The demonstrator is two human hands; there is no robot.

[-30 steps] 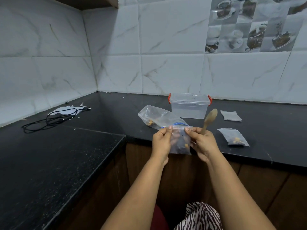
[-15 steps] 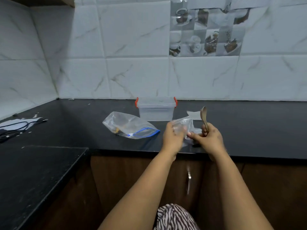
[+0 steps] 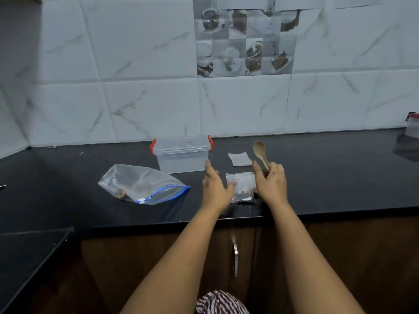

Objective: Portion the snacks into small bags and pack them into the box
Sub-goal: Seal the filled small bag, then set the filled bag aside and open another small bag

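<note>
Start at your left, where the big zip bag (image 3: pixel 141 184) lies on its side on the black counter (image 3: pixel 340 177), its blue-edged mouth turned toward the counter's front edge. It looks limp and light, with a few snacks pooled at its lower left corner; lift it by the stiffer zip rim, since the film will likely slide and sag if you grab the middle.

Behind and just right of it stands the clear box (image 3: pixel 181 154), lid on, red clips at both ends. It is rigid and probably light, so steady it when you unclip it.

Your left hand (image 3: pixel 215 188) has its fingers stretched out and loose, gripping nothing, the thumb touching the left edge of the filled small bags (image 3: pixel 241 188). These lie flat between your two hands, near the front edge, and appear to overlap. They are soft and slick; pinch each at the sealed top strip, not the bulge.

Just beyond them lies an empty small bag (image 3: pixel 239 158), flat and flimsy.

Your right hand (image 3: pixel 271 183) is curled around the handle of the wooden spoon (image 3: pixel 260 152), bowl pointing up.

Farther right the dark counter offers room to work; mind the front edge close under the bags.
</note>
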